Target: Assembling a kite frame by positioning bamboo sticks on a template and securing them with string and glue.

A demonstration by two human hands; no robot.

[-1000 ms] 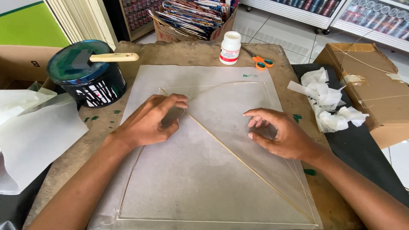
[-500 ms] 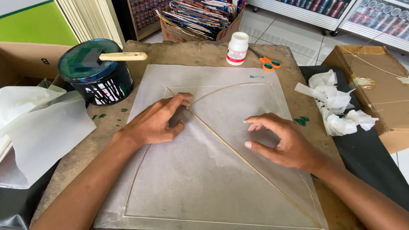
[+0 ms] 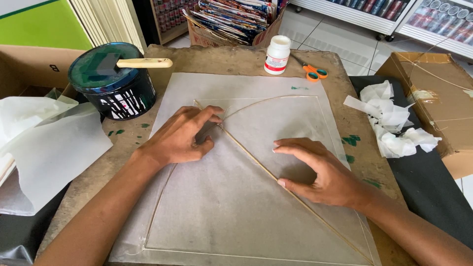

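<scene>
Paper sheet (image 3: 236, 221) lay flat on table (image 3: 217, 59), lower corners cut off by frame. Left hand (image 3: 180, 140) pressed stick (image 3: 256, 165), fingers bent, gripping nothing. Right hand (image 3: 325, 172), previously flatter, had curled, open, over stick.

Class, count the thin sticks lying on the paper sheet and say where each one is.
2. A straight stick runs diagonally under both hands, from the left hand past the right hand to the lower right corner. A bowed stick arches across the sheet's top.
</scene>
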